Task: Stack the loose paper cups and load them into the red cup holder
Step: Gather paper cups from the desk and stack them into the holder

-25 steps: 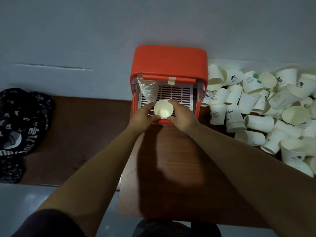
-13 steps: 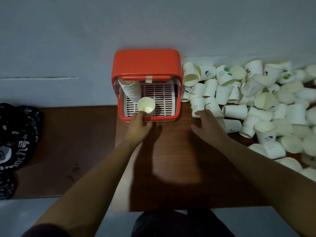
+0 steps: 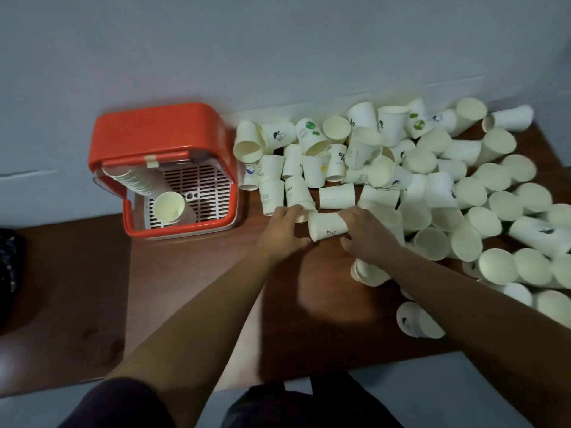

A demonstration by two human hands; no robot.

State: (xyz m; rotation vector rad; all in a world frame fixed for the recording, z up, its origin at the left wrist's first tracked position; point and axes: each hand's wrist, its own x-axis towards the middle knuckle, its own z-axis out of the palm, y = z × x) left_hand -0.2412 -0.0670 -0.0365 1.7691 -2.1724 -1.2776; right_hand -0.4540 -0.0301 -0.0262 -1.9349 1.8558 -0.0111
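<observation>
The red cup holder [image 3: 160, 134] stands at the table's back left, its front open. Inside it, a stack of white paper cups [image 3: 133, 180] leans at the left and one cup [image 3: 169, 206] lies mouth-up on the white grate. A big pile of loose paper cups [image 3: 432, 186] covers the right of the table. One paper cup [image 3: 326, 230] lies on its side between my hands. My right hand [image 3: 367, 236] closes around its right end. My left hand [image 3: 282, 230] is spread, fingertips touching a neighbouring cup [image 3: 296, 196] at the pile's edge.
The brown wooden table [image 3: 185, 273] runs to a grey wall behind. A dark patterned bag [image 3: 9, 267] lies at the far left edge. More cups [image 3: 417, 319] lie near the table's front right, under my right forearm.
Both hands have left the holder and moved right to the loose pile. The cup they held stays inside the holder. My right hand has closed on a cup lying on its side.
</observation>
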